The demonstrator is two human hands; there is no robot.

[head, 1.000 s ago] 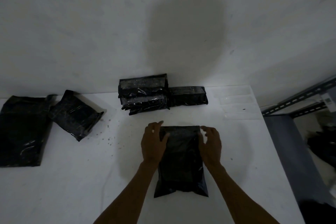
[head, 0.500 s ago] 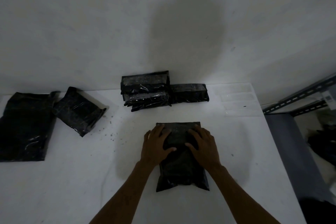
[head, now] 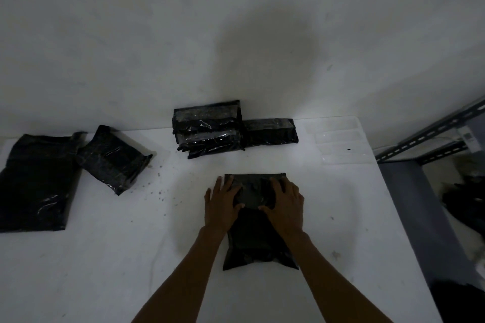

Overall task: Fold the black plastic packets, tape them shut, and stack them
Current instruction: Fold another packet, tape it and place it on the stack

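A black plastic packet (head: 258, 244) lies on the white table (head: 105, 257) in front of me, its top flap folded down toward me. My left hand (head: 221, 206) presses flat on the flap's left part, and my right hand (head: 284, 204) presses flat on its right part, thumbs pointing inward. A stack of folded, taped black packets (head: 207, 128) sits at the table's back, against the wall, with another folded packet (head: 269, 131) beside it on the right.
At the left lie a loose black packet (head: 112, 158) and a flat pile of black bags (head: 36, 181). Clear tape strips (head: 336, 136) are stuck at the back right corner. A grey metal rack (head: 430, 155) stands past the table's right edge.
My hands went from holding the packet's top corners to lying flat on it. The top flap came down toward me and the hands now press a little farther apart.
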